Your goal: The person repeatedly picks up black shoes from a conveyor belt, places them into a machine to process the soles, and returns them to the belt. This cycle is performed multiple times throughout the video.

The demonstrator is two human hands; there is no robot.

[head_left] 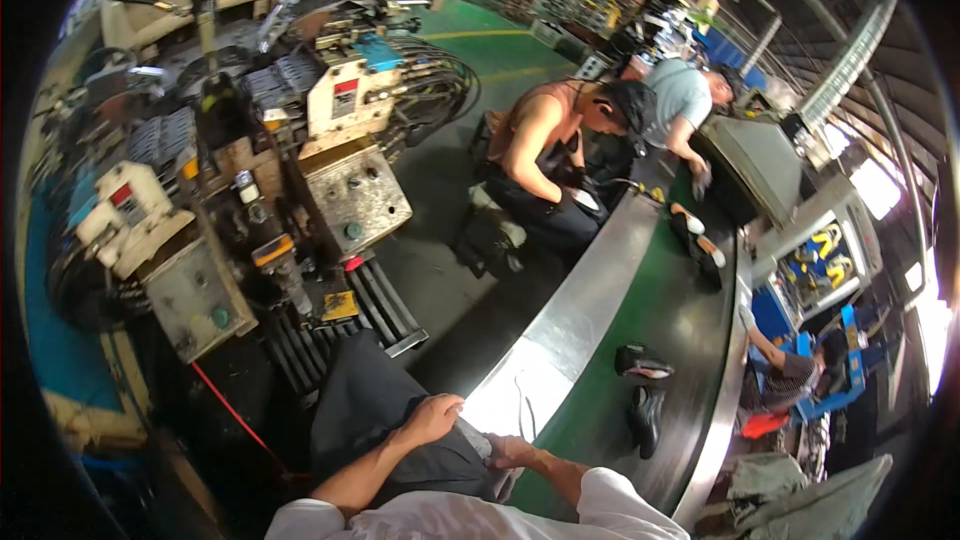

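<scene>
Factory conveyor (600, 310); left hand (435, 418) flat on thigh (370, 410).

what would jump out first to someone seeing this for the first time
The long green conveyor belt with steel rims curves up the right side, carrying two dark shoes near the wearer. To the left stands a bulky grimy machine with control boxes. At the bottom, the left hand rests on the dark-trousered lap, the right hand by the belt's rim; farther up, two people bend over the belt.

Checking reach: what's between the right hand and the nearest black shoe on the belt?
Head view: only bare green belt between right hand and black shoe.
</scene>
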